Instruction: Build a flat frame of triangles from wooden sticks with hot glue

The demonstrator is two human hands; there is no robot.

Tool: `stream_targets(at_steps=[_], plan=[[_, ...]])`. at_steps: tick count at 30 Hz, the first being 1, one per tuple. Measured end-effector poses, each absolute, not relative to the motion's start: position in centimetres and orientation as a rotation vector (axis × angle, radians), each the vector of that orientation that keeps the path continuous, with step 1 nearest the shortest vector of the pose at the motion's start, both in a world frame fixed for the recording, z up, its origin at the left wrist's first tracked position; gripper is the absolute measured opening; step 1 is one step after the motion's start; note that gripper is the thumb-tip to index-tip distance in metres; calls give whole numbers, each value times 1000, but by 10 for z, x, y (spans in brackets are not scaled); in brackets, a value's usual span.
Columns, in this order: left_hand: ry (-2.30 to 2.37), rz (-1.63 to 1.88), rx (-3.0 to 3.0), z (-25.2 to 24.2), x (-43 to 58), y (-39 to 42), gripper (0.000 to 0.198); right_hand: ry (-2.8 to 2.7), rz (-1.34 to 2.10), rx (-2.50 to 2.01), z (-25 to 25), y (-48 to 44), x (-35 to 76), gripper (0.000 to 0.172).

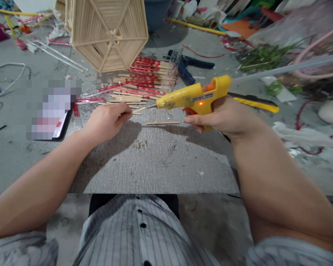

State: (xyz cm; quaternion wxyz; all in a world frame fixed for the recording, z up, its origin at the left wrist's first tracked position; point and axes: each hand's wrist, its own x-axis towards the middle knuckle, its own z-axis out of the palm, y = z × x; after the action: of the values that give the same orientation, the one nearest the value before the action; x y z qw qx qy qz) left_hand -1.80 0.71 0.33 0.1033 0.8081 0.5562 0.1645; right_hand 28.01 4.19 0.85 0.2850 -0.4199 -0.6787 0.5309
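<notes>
My right hand grips a yellow hot glue gun by its handle, its orange light on and its nozzle pointing left. My left hand pinches a thin wooden stick whose free end sits just at the glue gun's tip. Another loose stick lies on the grey mat between my hands. Beyond my hands, a pile of wooden sticks in red-printed wrappers lies on the floor.
A hexagonal frame built of wooden sticks stands behind the pile. A phone lies at the left. A dark tool, a yellow-handled tool, green stems, cords and scraps clutter the back and right.
</notes>
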Motion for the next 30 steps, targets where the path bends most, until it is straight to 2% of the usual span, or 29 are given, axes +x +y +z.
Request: stream_targets(at_steps=[4,11,16,22,25,28,30], plan=[[1607,492,2401,4,-18,7,23,-1835,1462,-1083,7,44,281,23],[1593,493,2413,2,-19,8,24,-1778,1431,-1025,18,39,281,30],[1576,483,2418,2,-19,8,24,-1675,1383,-995,25,36,278,43],[1565,459,2429,4,-18,8,28,-1520,944,-1082,42,31,299,55],[1539,484,2444,2,-19,9,27,-1413,751,-1122,49,33,321,49],[1519,497,2456,1,-21,10,29,-1260,685,-1376,51,39,339,27],[1510,487,2459,0,-22,10,29,-1173,710,-1608,50,45,348,20]])
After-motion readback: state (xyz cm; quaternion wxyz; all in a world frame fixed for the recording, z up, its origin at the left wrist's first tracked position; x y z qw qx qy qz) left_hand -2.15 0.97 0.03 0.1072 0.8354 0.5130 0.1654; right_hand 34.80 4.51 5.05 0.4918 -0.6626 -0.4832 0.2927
